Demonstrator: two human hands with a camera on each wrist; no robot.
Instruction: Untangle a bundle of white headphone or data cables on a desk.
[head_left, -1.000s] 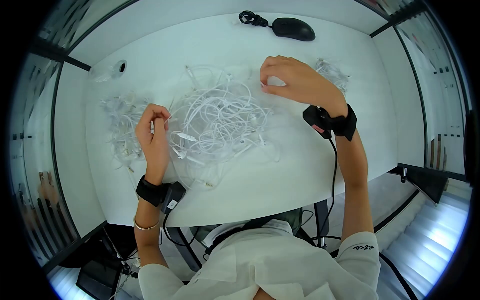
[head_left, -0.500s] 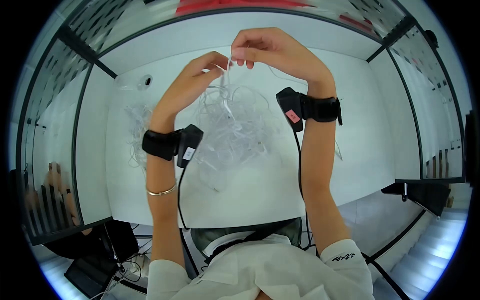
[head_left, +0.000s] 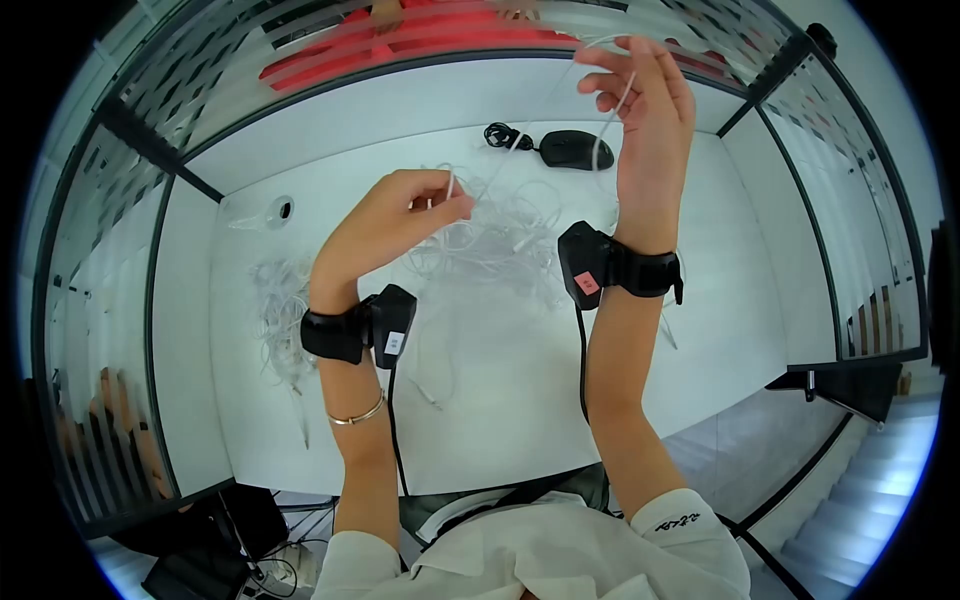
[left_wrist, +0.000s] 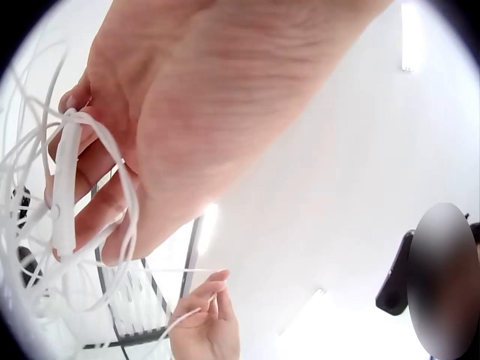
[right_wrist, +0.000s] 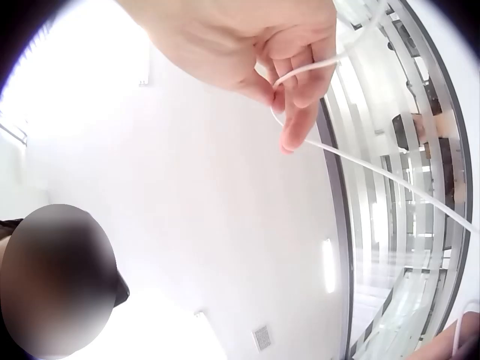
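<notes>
My right hand, raised high beyond the mouse in the head view, pinches a thin white earphone cable between thumb and fingertips. One stretch of it runs down toward my left hand; another hangs in a loop beside the palm. The left hand, low over the pile, grips white cable with curled fingers. In the left wrist view a slim white inline piece sits among strands by those fingers. Beneath and beyond the left hand lies a loose tangle of white earphones on the table.
Another heap of white cables lies at the table's left. A black mouse with a bundled cord rests near the back panel. At the back left a cable hole has clear plastic beside it.
The hands came from opposite sides of the tangle to meet above it. Since then my right hand has lifted up and right, drawing cable out; the left has dropped lower.
</notes>
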